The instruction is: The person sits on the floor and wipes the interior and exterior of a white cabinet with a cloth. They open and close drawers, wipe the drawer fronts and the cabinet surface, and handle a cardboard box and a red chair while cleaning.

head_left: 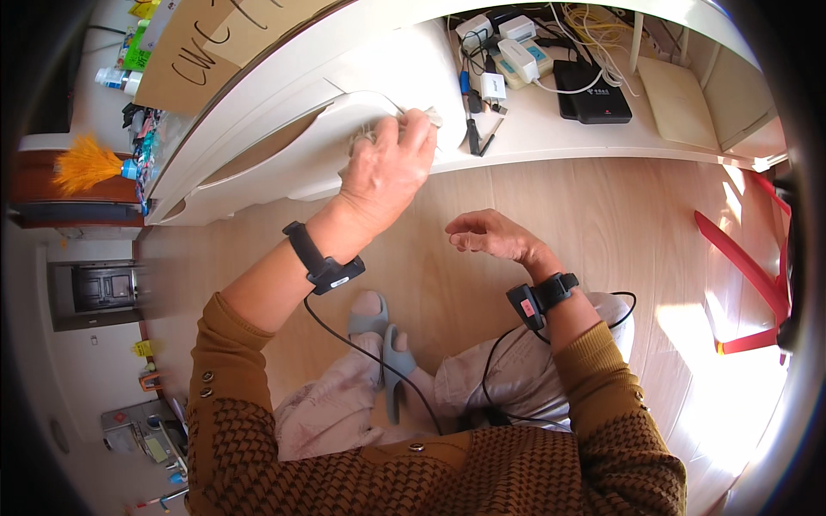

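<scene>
A crumpled light-coloured cloth [433, 117] is bunched under the fingers of my left hand [390, 158]. That hand presses it against the edge of a white drawer front [284, 151] with a curved cut-out along its top. My right hand [493, 235] hangs over the wood floor with nothing in it, its fingers loosely bent and the thumb apart. Each wrist carries a black strap with a small cabled box. To the right of the cloth, a screwdriver [473, 135] with a black handle lies on the white cabinet shelf [548, 138].
White adapters [518, 60], tangled cables [597, 32], and a black network box [590, 97] crowd the shelf. A cardboard box [219, 51] and an orange duster [90, 164] are at upper left. Red legs [742, 258] of some stand rise at right. My slippered feet are below.
</scene>
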A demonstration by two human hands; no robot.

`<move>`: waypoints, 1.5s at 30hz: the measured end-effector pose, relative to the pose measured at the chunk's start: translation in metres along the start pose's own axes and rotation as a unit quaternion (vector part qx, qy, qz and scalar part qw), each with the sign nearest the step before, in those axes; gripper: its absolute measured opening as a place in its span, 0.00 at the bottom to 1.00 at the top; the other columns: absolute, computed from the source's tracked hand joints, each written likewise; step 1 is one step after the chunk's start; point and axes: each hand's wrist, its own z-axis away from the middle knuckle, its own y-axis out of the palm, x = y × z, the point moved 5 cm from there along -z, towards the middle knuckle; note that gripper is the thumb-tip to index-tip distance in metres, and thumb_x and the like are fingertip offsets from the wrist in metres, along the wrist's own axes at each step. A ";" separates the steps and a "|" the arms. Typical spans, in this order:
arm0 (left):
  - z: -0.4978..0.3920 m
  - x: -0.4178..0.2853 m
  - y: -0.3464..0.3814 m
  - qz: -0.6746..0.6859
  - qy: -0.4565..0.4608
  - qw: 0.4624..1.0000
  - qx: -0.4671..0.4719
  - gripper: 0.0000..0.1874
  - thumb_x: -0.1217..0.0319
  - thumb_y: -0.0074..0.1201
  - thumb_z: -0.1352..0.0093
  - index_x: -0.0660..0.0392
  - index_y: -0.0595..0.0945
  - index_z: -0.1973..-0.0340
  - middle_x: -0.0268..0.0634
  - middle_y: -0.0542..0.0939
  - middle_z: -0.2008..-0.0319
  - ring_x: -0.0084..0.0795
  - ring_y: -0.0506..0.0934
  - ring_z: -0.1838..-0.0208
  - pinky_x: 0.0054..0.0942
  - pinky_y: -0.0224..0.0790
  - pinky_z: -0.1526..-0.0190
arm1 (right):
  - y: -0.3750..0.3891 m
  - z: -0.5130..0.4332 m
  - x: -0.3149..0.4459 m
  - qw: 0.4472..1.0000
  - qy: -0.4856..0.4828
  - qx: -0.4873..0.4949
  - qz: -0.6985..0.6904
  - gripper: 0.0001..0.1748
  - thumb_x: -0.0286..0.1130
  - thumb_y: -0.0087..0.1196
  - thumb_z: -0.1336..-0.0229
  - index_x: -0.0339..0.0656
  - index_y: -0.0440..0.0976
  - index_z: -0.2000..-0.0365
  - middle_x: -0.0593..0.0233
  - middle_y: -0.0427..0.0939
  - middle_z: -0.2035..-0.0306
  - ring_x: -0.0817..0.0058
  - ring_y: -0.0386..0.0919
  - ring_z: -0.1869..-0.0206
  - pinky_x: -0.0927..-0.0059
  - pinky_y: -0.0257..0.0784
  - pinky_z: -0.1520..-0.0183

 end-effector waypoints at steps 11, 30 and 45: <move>-0.006 -0.060 0.038 0.289 -0.018 0.930 0.228 0.20 0.76 0.62 0.42 0.67 0.83 0.53 0.45 0.75 0.54 0.44 0.79 0.59 0.34 0.80 0.63 | -0.014 0.007 0.013 0.997 -0.007 -0.067 -0.034 0.27 0.44 0.59 0.38 0.33 0.78 0.48 0.60 0.82 0.58 0.70 0.79 0.56 0.68 0.75 0.48; 0.020 0.108 -0.025 0.149 -0.056 0.975 -0.157 0.31 0.64 0.57 0.31 0.53 0.73 0.31 0.48 0.63 0.24 0.49 0.53 0.19 0.55 0.27 0.22 | -0.025 0.002 0.006 0.909 -0.058 -0.325 0.254 0.28 0.53 0.63 0.43 0.41 0.81 0.53 0.50 0.78 0.49 0.51 0.73 0.42 0.56 0.68 0.38; 0.028 0.106 0.045 -0.043 0.020 0.982 -0.182 0.38 0.56 0.44 0.31 0.37 0.60 0.23 0.30 0.51 0.19 0.41 0.46 0.17 0.62 0.19 0.22 | -0.011 0.000 -0.023 0.893 0.023 -0.156 0.421 0.13 0.33 0.62 0.50 0.44 0.83 0.62 0.52 0.84 0.62 0.49 0.82 0.56 0.53 0.77 0.48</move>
